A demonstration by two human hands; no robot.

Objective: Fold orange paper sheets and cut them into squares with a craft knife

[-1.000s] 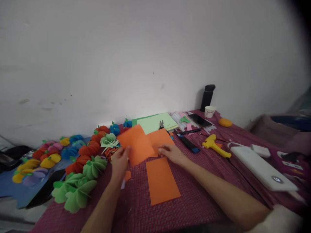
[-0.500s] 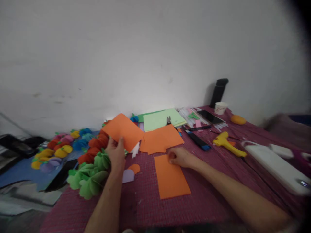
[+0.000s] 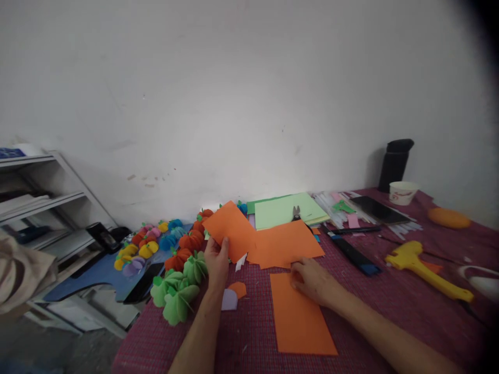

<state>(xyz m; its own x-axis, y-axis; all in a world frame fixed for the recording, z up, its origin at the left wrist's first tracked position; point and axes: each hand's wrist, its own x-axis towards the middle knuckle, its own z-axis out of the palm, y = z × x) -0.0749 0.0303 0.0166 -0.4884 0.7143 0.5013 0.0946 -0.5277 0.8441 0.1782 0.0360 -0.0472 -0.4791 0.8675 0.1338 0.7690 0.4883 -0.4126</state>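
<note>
My left hand (image 3: 217,259) holds an orange paper sheet (image 3: 231,228) between thumb and fingers, raised at a tilt. My right hand (image 3: 312,280) is closed, with its fingertips curled on the upper edge of an orange paper rectangle (image 3: 302,322) lying flat on the table. Just beyond both hands lies another orange paper piece (image 3: 286,243), with uneven edges. A lilac paper cutout (image 3: 230,299) and a small orange scrap (image 3: 237,289) rest between my forearms. Green paper pumpkins (image 3: 179,304) stand left of my left wrist, with red-orange ones (image 3: 191,240) behind them.
Pale green sheets (image 3: 286,209) lie at the back under pliers (image 3: 296,212). To the right are a blue-black cutter (image 3: 353,253), a yellow glue gun (image 3: 429,272), a phone (image 3: 378,209), a paper cup (image 3: 403,193) and a black bottle (image 3: 395,163). Shelves (image 3: 42,202) stand far left.
My view has turned left, so everything sits further right and lower, and the shelves have come into sight. Both hands keep about the same places on the orange papers.
</note>
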